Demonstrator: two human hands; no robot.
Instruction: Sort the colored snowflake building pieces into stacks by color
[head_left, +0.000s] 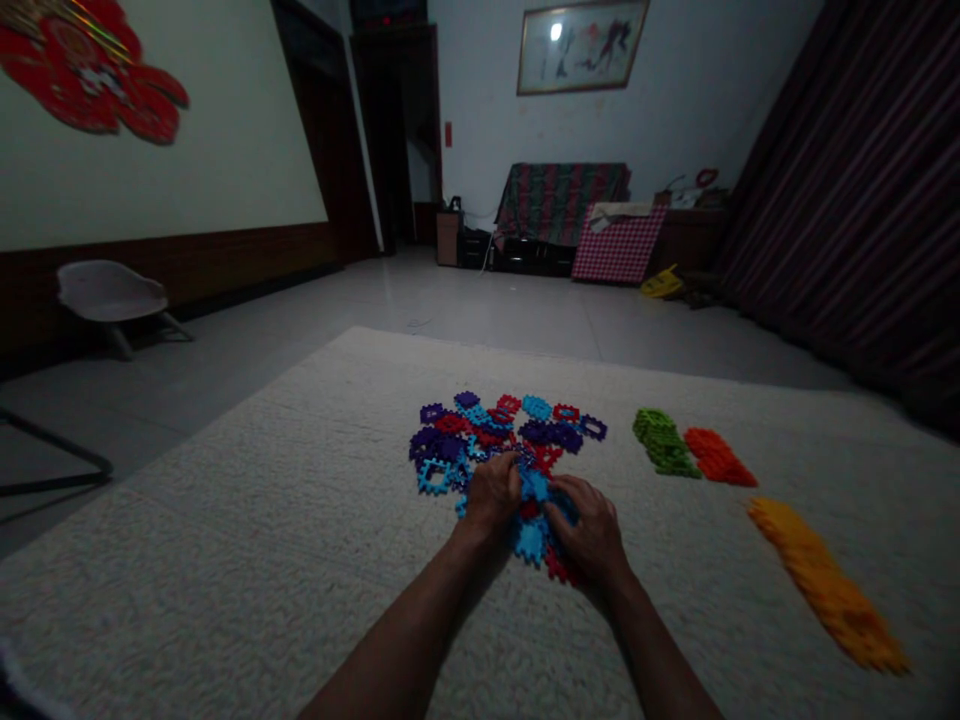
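Observation:
A loose pile of flat plastic building pieces with toothed edges lies on the rug, in purple, red and light blue. My left hand [493, 490] is closed at the near side of the pile; whatever its fingertips pinch is hidden. Just right of it, my right hand [589, 525] has its thumb and fingers bent around the edge of a light-blue toothed piece [535, 486]. Below and between the hands lie another light-blue piece [529, 541] and a red piece [559, 566], the latter partly under my right hand. A light-blue square frame piece [433, 476] rests left of my left hand.
To the right on the rug [262, 560] are overlapping rows of green pieces [664, 442], orange-red pieces [720, 457] and yellow-orange pieces [829, 585]. A pale chair [112, 292] stands at the left wall. Beyond the tiled floor is a cloth-covered cabinet [562, 205].

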